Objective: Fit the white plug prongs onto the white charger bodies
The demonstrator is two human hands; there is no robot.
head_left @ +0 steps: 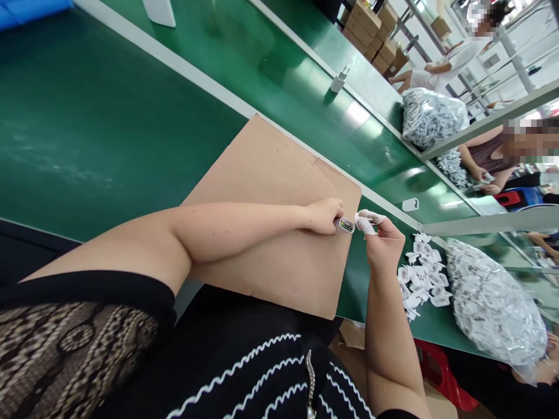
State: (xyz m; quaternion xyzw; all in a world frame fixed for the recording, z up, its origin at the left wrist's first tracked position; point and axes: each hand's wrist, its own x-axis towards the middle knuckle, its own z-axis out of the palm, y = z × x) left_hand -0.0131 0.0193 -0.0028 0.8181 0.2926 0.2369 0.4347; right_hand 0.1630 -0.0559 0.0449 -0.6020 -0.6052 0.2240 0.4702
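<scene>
The left hand (325, 215) is closed around a small white charger (345, 224), whose labelled end pokes out from the fingers. The right hand (381, 240) is just beside that end, its thumb and forefinger in white covers and pressed together. Whether they pinch anything cannot be told. Both hands hover over the edge of a cardboard sheet (271, 186) on a green table (109, 128). Near the right hand lie a pile of white pieces (421, 273) and a full clear bag (493, 302).

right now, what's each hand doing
left hand: closed on a small white adapter
right hand: curled beside it, whether it holds anything cannot be told
</scene>
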